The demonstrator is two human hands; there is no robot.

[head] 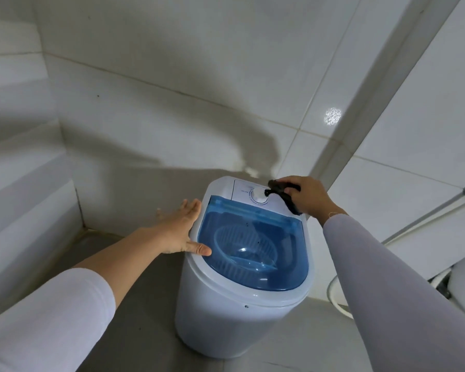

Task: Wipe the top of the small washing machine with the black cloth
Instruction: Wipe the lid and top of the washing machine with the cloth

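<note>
A small white washing machine [226, 312] with a see-through blue lid [255, 245] stands on the grey floor. At its far end is a white control panel with a round dial [258, 197]. My right hand [308, 198] is closed on a crumpled black cloth [282, 193], pressed on the panel's right side beside the dial. My left hand [183, 229] lies flat against the machine's left rim, fingers spread, thumb on the lid's edge, holding nothing.
White tiled walls close in behind and to the left, forming a corner. A metal pipe [427, 218] runs along the right wall. A white round-rimmed fixture [336, 296] sits low at the right of the machine.
</note>
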